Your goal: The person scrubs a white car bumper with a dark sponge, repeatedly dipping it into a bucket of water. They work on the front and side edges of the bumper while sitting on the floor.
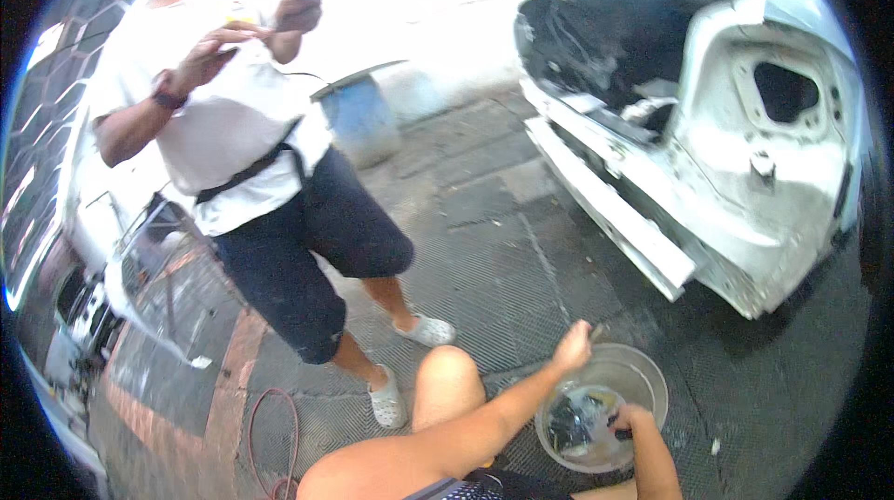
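A round, greyish, see-through tub (654, 371) stands on the floor at my knees. Cloudy liquid lies in it, with dark and pale pieces (570, 425) that I cannot name. My left hand (574, 347) is closed in a fist at the tub's far rim; a small greyish end pokes out beyond the fingers, too blurred to name. Over the tub's right side, my right hand (636, 418) is closed round a small dark object (621, 427), its kind unclear. My bare left forearm reaches across from the lower left.
A stripped white car body (633, 211) with an open rear stands at the right. A person (233, 137) in a white shirt and dark shorts stands at the left, holding a phone-like object. Behind is a blue bucket (359, 118). A reddish hose (272, 435) curls on the textured floor.
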Demonstrator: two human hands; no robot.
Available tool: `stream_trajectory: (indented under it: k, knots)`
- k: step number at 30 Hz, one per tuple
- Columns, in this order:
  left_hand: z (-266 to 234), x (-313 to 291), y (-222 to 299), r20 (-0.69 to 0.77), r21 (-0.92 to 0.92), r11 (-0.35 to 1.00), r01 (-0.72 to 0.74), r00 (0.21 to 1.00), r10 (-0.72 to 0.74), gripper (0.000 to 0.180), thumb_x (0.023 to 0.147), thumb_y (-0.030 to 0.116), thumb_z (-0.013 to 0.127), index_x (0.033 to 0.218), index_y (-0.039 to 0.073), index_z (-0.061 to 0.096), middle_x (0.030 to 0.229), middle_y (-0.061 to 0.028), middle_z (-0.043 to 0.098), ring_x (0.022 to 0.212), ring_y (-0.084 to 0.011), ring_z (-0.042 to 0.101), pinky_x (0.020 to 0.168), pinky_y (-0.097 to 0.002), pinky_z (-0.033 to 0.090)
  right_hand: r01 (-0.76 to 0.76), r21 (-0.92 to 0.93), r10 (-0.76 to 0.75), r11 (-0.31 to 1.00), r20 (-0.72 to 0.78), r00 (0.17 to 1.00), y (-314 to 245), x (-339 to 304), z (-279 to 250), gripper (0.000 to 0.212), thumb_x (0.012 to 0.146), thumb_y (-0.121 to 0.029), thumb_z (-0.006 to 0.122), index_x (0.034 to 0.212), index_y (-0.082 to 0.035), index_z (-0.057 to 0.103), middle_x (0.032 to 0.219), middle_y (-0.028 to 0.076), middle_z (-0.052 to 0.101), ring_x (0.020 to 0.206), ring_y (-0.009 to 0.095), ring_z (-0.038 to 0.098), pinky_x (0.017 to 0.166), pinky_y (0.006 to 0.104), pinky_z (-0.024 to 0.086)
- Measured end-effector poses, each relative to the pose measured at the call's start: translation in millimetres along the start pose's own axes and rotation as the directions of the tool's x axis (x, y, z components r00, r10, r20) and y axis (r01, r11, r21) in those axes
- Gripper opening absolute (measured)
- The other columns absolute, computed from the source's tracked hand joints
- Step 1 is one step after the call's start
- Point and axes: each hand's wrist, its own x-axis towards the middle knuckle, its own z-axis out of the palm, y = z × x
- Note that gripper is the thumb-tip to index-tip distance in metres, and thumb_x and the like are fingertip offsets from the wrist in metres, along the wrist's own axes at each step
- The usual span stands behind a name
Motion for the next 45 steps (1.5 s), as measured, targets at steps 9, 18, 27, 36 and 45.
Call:
stream_trajectory:
  k: [9,18,27,36,45]
  knots:
    - [-3,-8,3,0.18,0.067,0.997,-0.04,0.983,0.027,0.039,0.093,0.004,0.049,0.131,-0.002,0.045,0.128,-0.0308,0.057,0.117,-0.0499,0.058,0.099,-0.0554,0.048,-0.077,0.013,0.074,0.997,0.154,0.985,2,6,-15,0.07,0.068,-0.053,0.087,0.119,-0.007,0.076,0.12,0.017,0.075,0.11,0.03,0.072,0.093,0.0409,0.057]
    - [-17,-6,15,0.258,0.059,0.998,0.025,0.965,-0.039,0.039,0.094,0.004,0.049,0.132,-0.002,0.047,0.13,-0.03,0.059,0.121,-0.0471,0.058,0.101,-0.0534,0.048,-0.091,0.012,0.087,0.996,0.171,0.981,-9,-6,-20,0.068,0.07,-0.055,0.085,0.119,-0.008,0.076,0.119,0.014,0.075,0.111,0.029,0.072,0.094,0.039,0.057]
    - [-21,-8,8,0.214,0.077,0.997,0.007,0.977,-0.024,0.039,0.093,0.007,0.051,0.131,0.0,0.047,0.13,-0.0288,0.06,0.121,-0.0467,0.059,0.101,-0.0537,0.049,-0.047,0.044,0.046,0.998,0.035,0.998,-8,-1,-8,0.067,0.069,-0.054,0.085,0.118,-0.01,0.077,0.119,0.013,0.076,0.11,0.03,0.072,0.093,0.0399,0.057]
    - [-18,-9,1,0.215,0.072,0.997,0.028,0.976,-0.043,0.037,0.092,0.006,0.051,0.129,-0.001,0.048,0.123,-0.0309,0.063,0.117,-0.049,0.06,0.099,-0.0555,0.048,-0.035,0.026,0.033,0.999,0.08,0.996,-19,-13,-15,0.066,0.07,-0.053,0.086,0.118,-0.01,0.077,0.121,0.013,0.075,0.113,0.031,0.071,0.096,0.0405,0.056]
    - [-20,-4,14,0.238,0.102,0.987,0.124,0.96,-0.145,0.035,0.092,0.009,0.053,0.126,0.004,0.054,0.122,-0.0301,0.064,0.114,-0.0483,0.062,0.098,-0.0553,0.05,-0.012,0.038,0.013,0.999,-0.029,0.999,-10,-10,-2,0.062,0.069,-0.05,0.086,0.115,-0.008,0.078,0.12,0.015,0.075,0.11,0.031,0.072,0.093,0.0418,0.057]
